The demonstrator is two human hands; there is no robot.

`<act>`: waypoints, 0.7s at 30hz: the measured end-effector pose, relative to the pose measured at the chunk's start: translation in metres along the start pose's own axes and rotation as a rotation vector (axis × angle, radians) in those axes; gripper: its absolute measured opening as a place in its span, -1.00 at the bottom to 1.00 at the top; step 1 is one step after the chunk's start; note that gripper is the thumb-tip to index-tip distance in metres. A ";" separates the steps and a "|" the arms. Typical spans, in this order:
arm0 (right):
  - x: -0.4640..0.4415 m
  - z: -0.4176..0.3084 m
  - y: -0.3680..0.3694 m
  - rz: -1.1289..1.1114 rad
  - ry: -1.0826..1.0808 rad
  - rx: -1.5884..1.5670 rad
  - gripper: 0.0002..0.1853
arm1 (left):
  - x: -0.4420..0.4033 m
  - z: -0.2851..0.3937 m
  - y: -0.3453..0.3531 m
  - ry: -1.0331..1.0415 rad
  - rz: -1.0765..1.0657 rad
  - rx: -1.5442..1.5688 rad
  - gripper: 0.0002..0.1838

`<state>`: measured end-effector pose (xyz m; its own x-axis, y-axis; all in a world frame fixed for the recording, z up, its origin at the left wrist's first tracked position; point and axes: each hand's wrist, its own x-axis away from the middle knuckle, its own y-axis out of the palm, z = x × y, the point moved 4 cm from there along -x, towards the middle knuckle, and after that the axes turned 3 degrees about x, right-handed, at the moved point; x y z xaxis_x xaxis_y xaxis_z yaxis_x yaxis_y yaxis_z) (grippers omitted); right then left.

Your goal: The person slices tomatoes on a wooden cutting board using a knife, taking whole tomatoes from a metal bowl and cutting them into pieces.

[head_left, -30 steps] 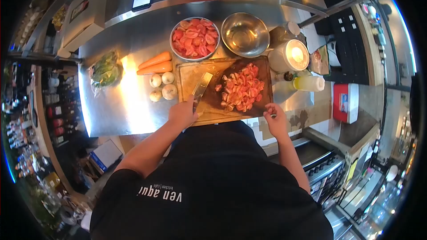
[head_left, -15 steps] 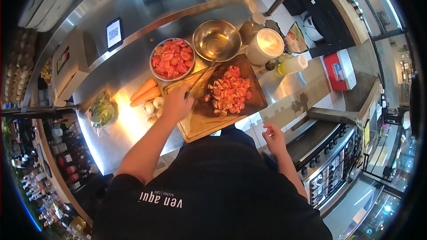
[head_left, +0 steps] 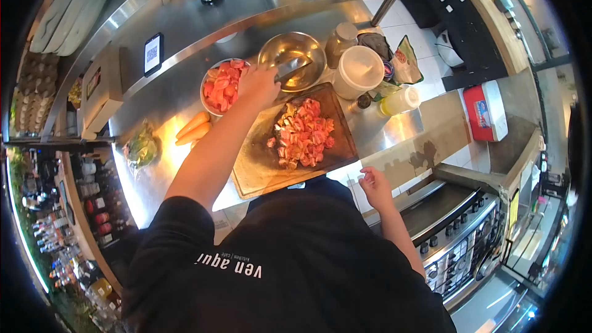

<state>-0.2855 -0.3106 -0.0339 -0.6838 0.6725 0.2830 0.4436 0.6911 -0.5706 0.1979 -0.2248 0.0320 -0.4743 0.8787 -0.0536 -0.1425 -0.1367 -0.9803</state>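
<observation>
My left hand (head_left: 259,86) is closed around the handle of a knife (head_left: 292,68), whose blade reaches over the rim of a steel bowl (head_left: 268,55). Below it lies a wooden cutting board (head_left: 253,176) with a pile of chopped tomatoes (head_left: 305,135). Just beyond my left forearm stands a bowl of cut tomatoes (head_left: 221,86), partly covered by the hand. My right hand (head_left: 376,188) hangs off the board's right side in the air, fingers loosely bent and holding nothing.
Carrots (head_left: 194,128) and a bag of greens (head_left: 142,148) lie at the left. A white tub (head_left: 359,73), a jar (head_left: 341,43) and a squeeze bottle (head_left: 402,101) stand right of the bowl. A phone (head_left: 153,54) rests on the shelf. A stove (head_left: 459,237) is at the right.
My left hand has carried the knife away from the board's left part, up to the steel bowl. My right hand stays in about the same place, its fingers a little looser.
</observation>
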 end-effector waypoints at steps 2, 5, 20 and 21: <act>-0.014 0.023 -0.005 0.035 0.037 0.024 -0.63 | 0.040 0.014 -0.022 -0.003 0.226 0.140 -0.72; -0.044 0.040 -0.005 0.029 0.103 -0.182 -0.58 | 0.136 0.011 0.000 -0.246 0.077 0.352 -0.71; -0.140 0.010 0.025 -0.206 -0.088 0.397 -0.62 | 0.328 -0.014 0.109 -1.282 -0.070 0.525 0.12; -0.142 0.011 0.025 -0.293 0.035 0.402 -0.62 | 0.332 -0.014 0.111 -1.284 -0.102 0.520 0.13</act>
<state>-0.1836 -0.3915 -0.0969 -0.7236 0.4781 0.4978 -0.0276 0.7006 -0.7130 0.0372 0.0579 -0.0978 -0.8597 -0.0975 0.5014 -0.3932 -0.5000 -0.7716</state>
